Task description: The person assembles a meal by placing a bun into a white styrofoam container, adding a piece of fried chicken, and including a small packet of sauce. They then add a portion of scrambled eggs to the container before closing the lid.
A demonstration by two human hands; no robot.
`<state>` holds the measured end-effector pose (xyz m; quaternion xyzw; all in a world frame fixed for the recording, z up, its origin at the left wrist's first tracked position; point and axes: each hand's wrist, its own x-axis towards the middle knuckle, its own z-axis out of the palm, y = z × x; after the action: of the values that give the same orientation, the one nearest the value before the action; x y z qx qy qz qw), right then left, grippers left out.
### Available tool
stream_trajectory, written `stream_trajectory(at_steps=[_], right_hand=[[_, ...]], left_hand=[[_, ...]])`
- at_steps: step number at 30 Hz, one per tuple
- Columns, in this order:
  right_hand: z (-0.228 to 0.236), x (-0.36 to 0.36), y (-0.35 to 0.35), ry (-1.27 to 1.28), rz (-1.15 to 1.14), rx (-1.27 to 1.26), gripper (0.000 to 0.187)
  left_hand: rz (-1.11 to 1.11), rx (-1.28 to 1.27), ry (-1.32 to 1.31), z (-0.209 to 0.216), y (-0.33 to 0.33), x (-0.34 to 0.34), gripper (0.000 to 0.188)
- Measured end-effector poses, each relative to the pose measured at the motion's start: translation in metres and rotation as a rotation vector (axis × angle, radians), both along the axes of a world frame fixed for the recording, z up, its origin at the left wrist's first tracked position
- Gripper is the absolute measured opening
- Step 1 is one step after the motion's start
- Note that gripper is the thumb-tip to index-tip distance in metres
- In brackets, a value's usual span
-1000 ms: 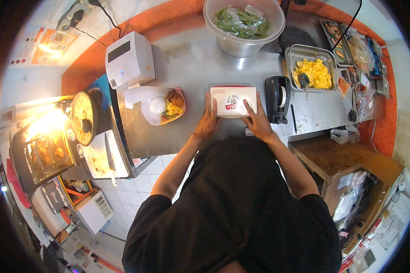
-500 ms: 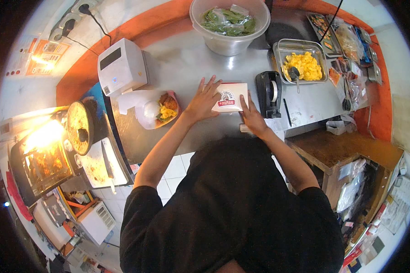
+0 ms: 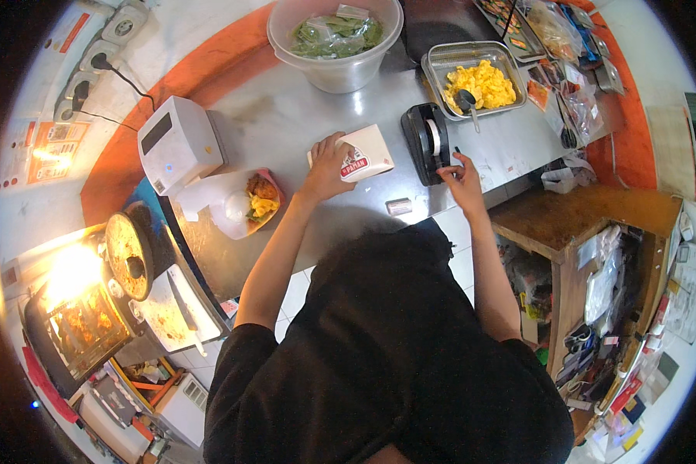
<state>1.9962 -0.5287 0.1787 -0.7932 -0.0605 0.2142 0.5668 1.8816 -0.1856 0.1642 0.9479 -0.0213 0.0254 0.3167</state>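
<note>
My left hand grips a white paper food box with a red printed label, tilted on the steel counter. The fingers lie over the box's left part. To its right stands a black tape dispenser holding a tape roll. My right hand is at the dispenser's near end, thumb and fingertip pinched there; the tape strip itself is too small to make out. A dark pen lies partly hidden under this hand. Near the counter's front edge rests a small pale block.
On the left, an open box holds fried food and egg beside a white label printer. Behind are a tub of leaves and a steel tray of scrambled egg with a spoon. A knife lies on a cutting board.
My right hand has left the box and moved right to the tape dispenser. My left hand keeps the box, which is now tilted. The view has shifted slightly.
</note>
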Motion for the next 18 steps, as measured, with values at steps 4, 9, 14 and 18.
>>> stream_trajectory(at_steps=[4, 9, 14, 18], right_hand=[[0.020, -0.011, -0.014, 0.136, -0.096, 0.204, 0.057], [-0.004, -0.040, -0.041, -0.022, -0.040, -0.113, 0.044], [-0.009, -0.043, -0.016, -0.528, -0.077, -0.578, 0.036], [-0.012, -0.041, -0.017, -0.172, 0.083, -0.529, 0.034]], left_hand=[[0.006, 0.013, 0.005, 0.005, -0.001, -0.005, 0.061], [0.017, 0.068, -0.075, 0.005, -0.008, -0.007, 0.055], [0.116, 0.037, -0.112, 0.002, -0.014, -0.012, 0.050], [0.239, 0.004, -0.171, -0.005, -0.025, -0.017, 0.045]])
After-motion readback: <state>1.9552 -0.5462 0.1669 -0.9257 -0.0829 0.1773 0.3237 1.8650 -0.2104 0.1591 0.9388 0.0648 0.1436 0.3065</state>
